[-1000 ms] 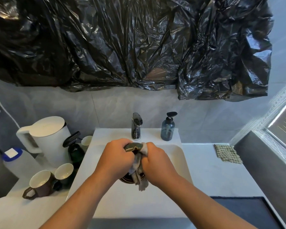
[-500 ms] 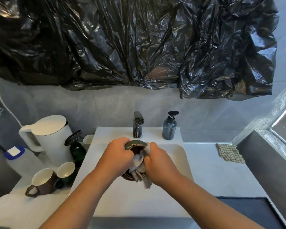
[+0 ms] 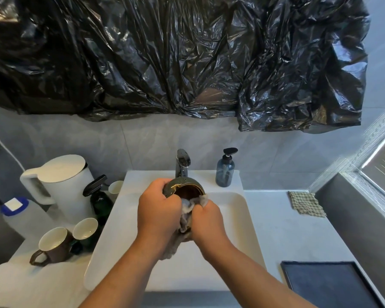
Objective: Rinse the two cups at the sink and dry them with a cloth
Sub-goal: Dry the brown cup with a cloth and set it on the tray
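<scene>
While the left hand [image 3: 159, 210] grips the dark cup [image 3: 185, 187] over the sink [image 3: 238, 210] so it cannot slip, the right hand [image 3: 206, 221] pinches the gray cloth [image 3: 188, 210] and pushes it in to dry | tap [image 3: 182, 162] just on the far side, close, not touching | brown mug [image 3: 53, 245] and kettle [image 3: 60, 181] left on the counter [image 3: 276, 230], out of the way

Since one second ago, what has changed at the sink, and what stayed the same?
The cup turned in the left hand, so its brown inside shows more. The right hand bunched the cloth at the cup's mouth; its tail now hangs under the left wrist. Both hands kept their grip; the brown mug and faucet stayed put.
</scene>
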`<state>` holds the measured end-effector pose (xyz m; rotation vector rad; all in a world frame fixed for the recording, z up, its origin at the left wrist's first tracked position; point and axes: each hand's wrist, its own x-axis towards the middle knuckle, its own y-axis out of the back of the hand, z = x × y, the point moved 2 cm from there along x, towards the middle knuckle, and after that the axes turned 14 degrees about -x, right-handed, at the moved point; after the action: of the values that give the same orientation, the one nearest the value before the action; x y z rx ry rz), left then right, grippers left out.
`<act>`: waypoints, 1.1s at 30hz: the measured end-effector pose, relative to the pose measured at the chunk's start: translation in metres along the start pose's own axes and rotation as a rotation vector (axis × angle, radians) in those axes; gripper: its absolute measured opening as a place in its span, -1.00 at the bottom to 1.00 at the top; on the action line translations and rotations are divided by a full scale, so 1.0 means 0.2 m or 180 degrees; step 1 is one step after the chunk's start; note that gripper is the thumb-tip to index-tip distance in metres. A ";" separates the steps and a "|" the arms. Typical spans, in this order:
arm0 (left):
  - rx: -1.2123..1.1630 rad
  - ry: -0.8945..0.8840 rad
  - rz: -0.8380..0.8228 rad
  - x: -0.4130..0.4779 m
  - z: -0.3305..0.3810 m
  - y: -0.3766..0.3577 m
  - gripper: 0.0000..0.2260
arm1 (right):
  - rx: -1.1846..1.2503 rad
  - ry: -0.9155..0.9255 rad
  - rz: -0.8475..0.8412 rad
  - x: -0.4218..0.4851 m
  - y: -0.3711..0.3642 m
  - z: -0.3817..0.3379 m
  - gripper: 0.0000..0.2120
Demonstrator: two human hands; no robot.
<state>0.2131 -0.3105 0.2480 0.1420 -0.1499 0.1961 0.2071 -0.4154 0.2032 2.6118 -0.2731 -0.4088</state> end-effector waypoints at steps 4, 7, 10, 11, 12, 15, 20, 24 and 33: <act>0.0524 0.0513 -0.1060 0.11 -0.01 0.04 -0.77 | -0.1192 0.0989 0.0039 0.02 0.12 -0.03 -0.80; 0.0495 0.0372 -0.0949 0.11 0.00 0.04 -0.91 | -0.1673 0.1288 -0.0091 0.01 0.14 -0.08 -0.85; 0.0442 0.0059 -0.0504 0.08 -0.01 0.04 -0.82 | -0.1471 0.1245 0.0040 0.03 0.14 -0.08 -0.87; 0.0321 -0.0008 -0.0319 0.07 -0.01 0.03 -0.82 | -0.1306 0.1164 0.0100 0.03 0.13 -0.08 -0.86; 0.0119 -0.0019 -0.0096 0.06 -0.01 0.02 -0.79 | -0.1071 0.1029 0.0127 0.04 0.12 -0.07 -0.83; -0.0374 0.0125 0.0401 0.04 -0.01 -0.01 -0.67 | -0.0192 0.0375 -0.0176 0.03 0.05 -0.05 -0.74; 0.0206 0.0561 -0.0662 0.12 -0.03 0.03 -0.91 | -0.0924 0.0870 -0.0256 0.04 0.10 -0.04 -0.71; 0.0543 0.0502 -0.0866 0.15 -0.04 0.03 -0.92 | -0.1472 0.1114 -0.0286 0.04 0.12 -0.06 -0.70; -0.0845 0.0295 0.0643 -0.01 -0.11 -0.03 -0.71 | -0.0555 0.0373 -0.0206 0.06 0.04 0.01 -0.72</act>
<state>0.2153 -0.3134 0.2254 -0.1473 -0.0965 0.3810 0.2176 -0.4262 0.2024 2.4667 -0.1086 -0.2862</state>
